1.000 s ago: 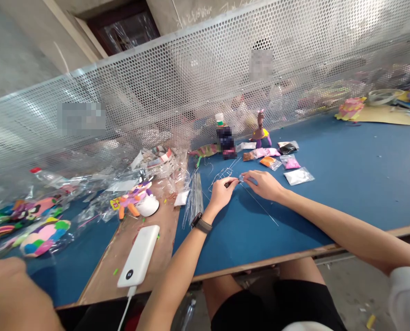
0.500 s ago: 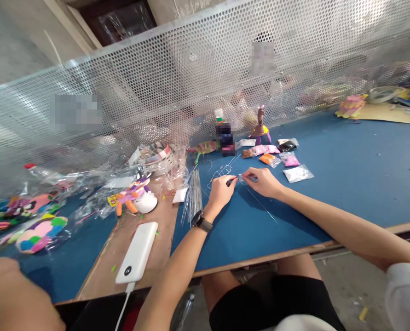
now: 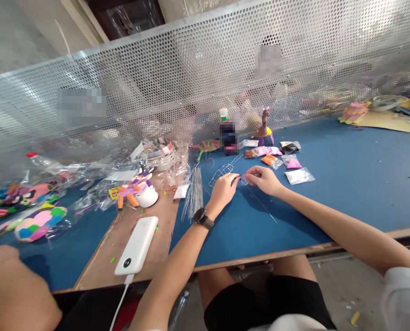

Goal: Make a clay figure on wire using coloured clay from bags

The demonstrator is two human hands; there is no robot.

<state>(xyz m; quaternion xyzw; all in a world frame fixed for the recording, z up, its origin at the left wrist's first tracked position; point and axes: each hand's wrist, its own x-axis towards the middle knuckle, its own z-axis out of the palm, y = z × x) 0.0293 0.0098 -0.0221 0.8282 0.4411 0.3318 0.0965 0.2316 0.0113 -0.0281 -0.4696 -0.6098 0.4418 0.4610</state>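
Observation:
My left hand [image 3: 224, 189], with a dark watch on its wrist, is closed with its fingertips on a small clear plastic bag [image 3: 243, 179]. A small black piece shows between its fingers, too little of it to name. Facing it, my right hand [image 3: 265, 180] pinches the other side of the bag. Below the hands a thin straight wire [image 3: 265, 209] slants across the blue tabletop. Just behind my left hand lies a bent wire frame [image 3: 222, 172]. To the left is a bundle of straight wires [image 3: 195, 195].
Clay packets [image 3: 271, 160], a bottle [image 3: 228, 138] and a clay animal [image 3: 264, 128] stand behind the hands. A white power bank [image 3: 137, 246] with a cable lies at left. Another person's arm [image 3: 14, 289] is at lower left. A perforated metal screen [image 3: 177, 82] borders the table.
My hands have drawn slightly apart, and more of the clear plastic shows between them. The whole view has shifted a little.

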